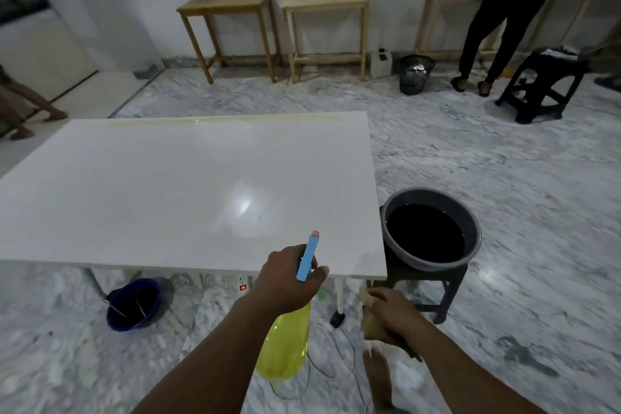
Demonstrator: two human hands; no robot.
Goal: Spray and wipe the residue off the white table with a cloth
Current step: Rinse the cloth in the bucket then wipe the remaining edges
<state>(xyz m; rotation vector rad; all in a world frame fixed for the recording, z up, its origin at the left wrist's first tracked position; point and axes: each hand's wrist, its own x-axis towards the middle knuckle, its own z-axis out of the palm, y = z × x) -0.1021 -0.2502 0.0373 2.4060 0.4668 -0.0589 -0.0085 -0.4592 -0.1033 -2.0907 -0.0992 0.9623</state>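
The tan cloth [369,324] is mostly hidden under the right hand [393,312], whose fingers curl round it at lower centre-right. The left hand [285,279] wraps the neck of the yellow spray bottle [285,353]; its trigger finger cannot be made out. At right, a grey basin [430,192] of dark liquid sits on a stool [443,296] just beside the white table [168,195]. Yellowish residue [235,119] streaks the table's far edge. The floor [504,161] is grey marble.
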